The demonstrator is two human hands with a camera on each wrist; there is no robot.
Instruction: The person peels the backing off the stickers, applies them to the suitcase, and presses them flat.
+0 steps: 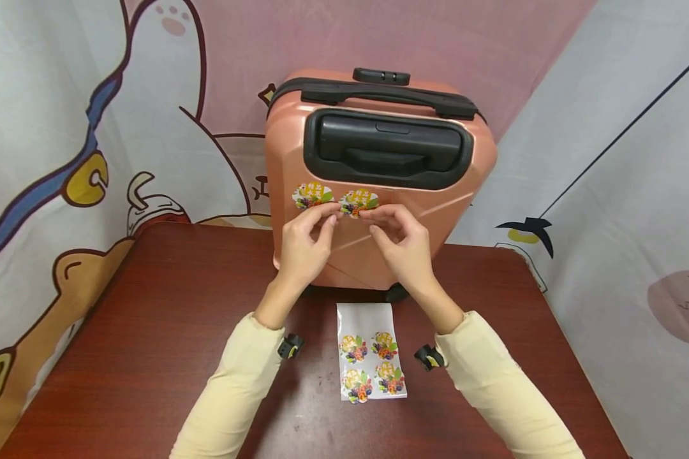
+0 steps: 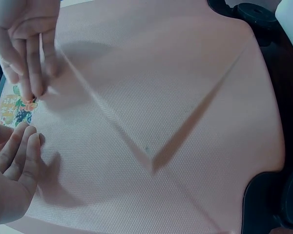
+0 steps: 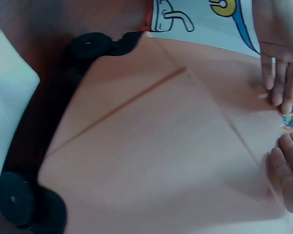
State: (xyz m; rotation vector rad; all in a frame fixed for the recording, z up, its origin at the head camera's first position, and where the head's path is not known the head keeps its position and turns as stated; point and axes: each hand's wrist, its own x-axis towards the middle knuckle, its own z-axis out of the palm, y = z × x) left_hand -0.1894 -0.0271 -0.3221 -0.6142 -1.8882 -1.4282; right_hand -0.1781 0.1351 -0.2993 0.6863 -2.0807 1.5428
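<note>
A pink hard-shell suitcase [image 1: 367,268] stands upright at the back of the table. Below its black handle recess, two round fruit-print stickers lie side by side: a left sticker [image 1: 312,194] and a right sticker [image 1: 358,203]. My left hand [image 1: 307,245] touches the right sticker's left edge with extended fingers. At the opposite edge, the fingers of my right hand [image 1: 404,245] rest in the same way. Both thumbs stay off the sticker. In the left wrist view the sticker [image 2: 12,109] shows between the hands; in the right wrist view only part of it [image 3: 291,122] is visible.
A white backing sheet [image 1: 364,319] with several fruit stickers lies on the brown table [image 1: 178,357] in front of the suitcase. The suitcase's black wheels [image 1: 397,293] stand just behind the sheet. A printed cloth [image 1: 597,159] hangs behind and beside the table.
</note>
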